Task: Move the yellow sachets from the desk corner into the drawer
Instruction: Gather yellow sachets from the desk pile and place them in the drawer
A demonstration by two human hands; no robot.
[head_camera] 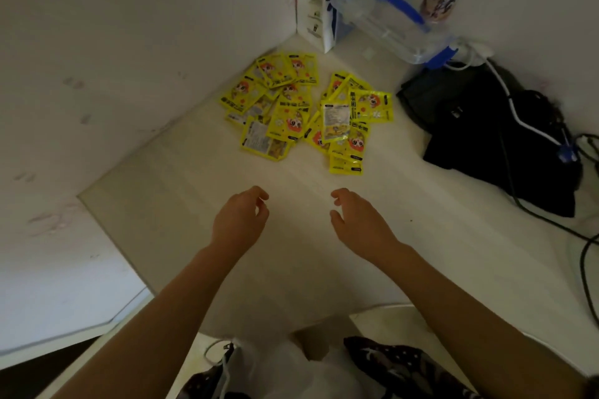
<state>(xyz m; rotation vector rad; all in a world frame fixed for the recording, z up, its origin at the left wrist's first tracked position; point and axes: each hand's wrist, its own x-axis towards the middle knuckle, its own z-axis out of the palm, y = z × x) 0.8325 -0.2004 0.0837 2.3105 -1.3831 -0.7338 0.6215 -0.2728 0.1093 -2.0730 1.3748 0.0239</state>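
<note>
Two loose heaps of yellow sachets (pixel 301 108) lie in the upper middle of the frame, in the corner of the pale worktop (pixel 181 204) where the two white walls meet. Your left hand (pixel 241 220) and your right hand (pixel 356 220) hover side by side in the centre of the frame, below the sachets and apart from them. Both hands have the fingers loosely curled and hold nothing. At the upper right you see a clear container with blue clips (pixel 389 19), and below it a black bag (pixel 496 136) with a white cable (pixel 518 113) across it.
</note>
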